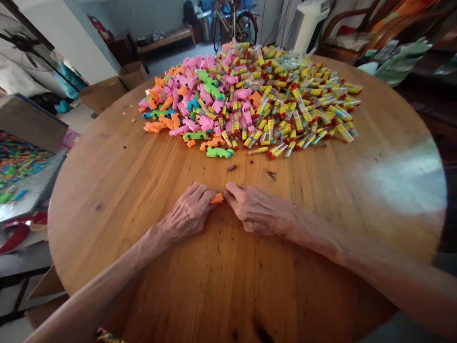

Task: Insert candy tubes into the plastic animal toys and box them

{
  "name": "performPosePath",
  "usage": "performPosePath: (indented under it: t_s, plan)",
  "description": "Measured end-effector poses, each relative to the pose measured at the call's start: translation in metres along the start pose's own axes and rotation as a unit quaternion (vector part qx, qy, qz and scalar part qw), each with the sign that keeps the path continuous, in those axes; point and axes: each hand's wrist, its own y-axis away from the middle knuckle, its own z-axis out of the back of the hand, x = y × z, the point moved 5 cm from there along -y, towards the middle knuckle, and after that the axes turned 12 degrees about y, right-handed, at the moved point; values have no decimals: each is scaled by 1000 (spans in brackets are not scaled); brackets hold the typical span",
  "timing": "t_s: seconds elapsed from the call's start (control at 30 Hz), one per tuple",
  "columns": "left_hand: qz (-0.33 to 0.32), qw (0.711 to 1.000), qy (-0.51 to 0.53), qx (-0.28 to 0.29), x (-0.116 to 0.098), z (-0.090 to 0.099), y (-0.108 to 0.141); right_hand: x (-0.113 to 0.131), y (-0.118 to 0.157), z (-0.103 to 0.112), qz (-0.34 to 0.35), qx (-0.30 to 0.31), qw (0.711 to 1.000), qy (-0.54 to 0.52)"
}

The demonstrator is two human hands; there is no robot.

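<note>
"Fingers (207,196) first: apart or together?"

"Together on both sides. The left hand (189,209) is curled, pinching one end of a small orange piece (217,198); the right hand (255,209) has thumb and forefinger clamped at the other end."

"Where on the table (157,276) is that?"

"About midway between its left and right edges, between the hands. I can't tell whether the piece touches the wood."

"Which way does it point?"

"Its long axis runs from hand to hand, roughly left edge to right edge, with the right end angled slightly toward the far edge. Fingers cover both ends, so I can't say which is the front. Too little of it shows to make out any writing."

"And past the hands?"

"Dark marks (232,167) on the wood, then a green toy (219,152), lying lengthwise left to right. Behind it, pink, orange and green toys (191,82) heap up on the left-edge side, and clear tubes (303,107) on the right-edge side, up to the far edge."

"Can you read the tubes?"

"They have yellow labels and red ends, and lie every which way. Any lettering is too small to read."

"Beyond the far edge?"

"A white appliance (303,26) and a bicycle (227,16)."
</note>
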Motion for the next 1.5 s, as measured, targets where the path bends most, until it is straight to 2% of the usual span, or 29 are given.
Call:
performPosePath:
  t_s: [0.1,0.2,0.37,0.57,0.77,0.87,1.1,1.23,1.37,1.5]
  plan:
    - [-21,999,-8,24,6,2,-2,-2,-4,1,20,12,1000,3]
    - [-16,999,23,35,10,3,-3,-5,-9,2,26,22,999,7]
    - [4,999,53,-3,11,3,2,-6,-13,2,31,13,999,-23]
    - [57,998,21,-2,18,-3,10,-5,-9,1,18,-3,999,-35]
    - [21,1000,8,-10,15,-2,8,-16,-9,6,-10,7,999,-37]
    - [24,1000,8,-15,14,-2,7,-20,-10,8,-26,11,999,-29]
    - [50,999,5,-15,14,0,10,-13,-15,12,-7,42,999,-4]
    - [52,998,11,-12,15,0,10,-12,-15,15,6,31,999,-22]
    - [44,999,20,-1,19,-1,7,-12,-13,10,10,45,999,-12]
    - [33,999,30,15,22,-1,5,-9,-10,5,20,34,999,-15]
